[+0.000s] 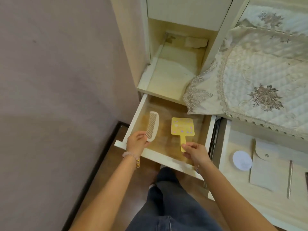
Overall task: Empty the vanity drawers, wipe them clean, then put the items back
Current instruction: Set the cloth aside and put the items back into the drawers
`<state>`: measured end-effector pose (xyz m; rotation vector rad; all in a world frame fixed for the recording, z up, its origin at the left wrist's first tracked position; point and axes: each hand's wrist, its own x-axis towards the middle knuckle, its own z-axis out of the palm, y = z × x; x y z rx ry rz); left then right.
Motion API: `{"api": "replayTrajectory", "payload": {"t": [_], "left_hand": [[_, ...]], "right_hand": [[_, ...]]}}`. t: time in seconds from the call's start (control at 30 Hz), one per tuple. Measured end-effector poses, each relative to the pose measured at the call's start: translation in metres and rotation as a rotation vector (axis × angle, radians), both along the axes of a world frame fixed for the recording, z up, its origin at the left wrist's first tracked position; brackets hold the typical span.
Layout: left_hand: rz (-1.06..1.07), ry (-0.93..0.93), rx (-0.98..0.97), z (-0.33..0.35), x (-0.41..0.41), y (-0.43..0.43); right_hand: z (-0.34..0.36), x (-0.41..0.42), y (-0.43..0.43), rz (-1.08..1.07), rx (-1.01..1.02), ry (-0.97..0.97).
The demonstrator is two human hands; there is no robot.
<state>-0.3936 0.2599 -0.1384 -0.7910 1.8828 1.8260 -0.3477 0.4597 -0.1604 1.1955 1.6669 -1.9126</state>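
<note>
A pale vanity drawer point(166, 160) stands pulled out below me, its wooden bottom showing. My left hand point(137, 141) pinches the near end of a cream comb point(152, 125) over the drawer's left side. My right hand point(195, 152) pinches the handle of a yellow hand mirror point(182, 127) with a dotted back, over the drawer's right side. Whether comb and mirror touch the drawer bottom I cannot tell.
A second open drawer point(224, 147) to the right holds a white round disc point(242, 160), a beige snap pouch point(266, 165) and a thin stick point(290, 179). A lace-edged quilted cloth point(250, 84) covers the vanity top. An open shelf niche point(176, 64) lies above. A wall stands left; my legs are below.
</note>
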Motion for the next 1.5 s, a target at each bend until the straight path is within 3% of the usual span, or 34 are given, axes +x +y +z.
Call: {"api": "replayTrajectory", "payload": {"t": [0.53,0.93,1.2,1.5], "left_hand": [[-0.078,-0.251,-0.085,-0.08,-0.077,0.017],[-0.084,-0.383,-0.033,-0.093,-0.078,0.019],[-0.186,-0.362,-0.155,-0.105,-0.076,0.015],[-0.438,-0.239,-0.362,-0.091,-0.072,0.006]], "right_hand": [[-0.058,-0.046,-0.005,-0.169,-0.116,-0.161],[-0.077,-0.04,-0.019,-0.255,-0.021,-0.214],[-0.084,-0.034,-0.022,-0.114,0.181,-0.208],[-0.077,-0.024,-0.018,-0.082,0.195,-0.177]]}}
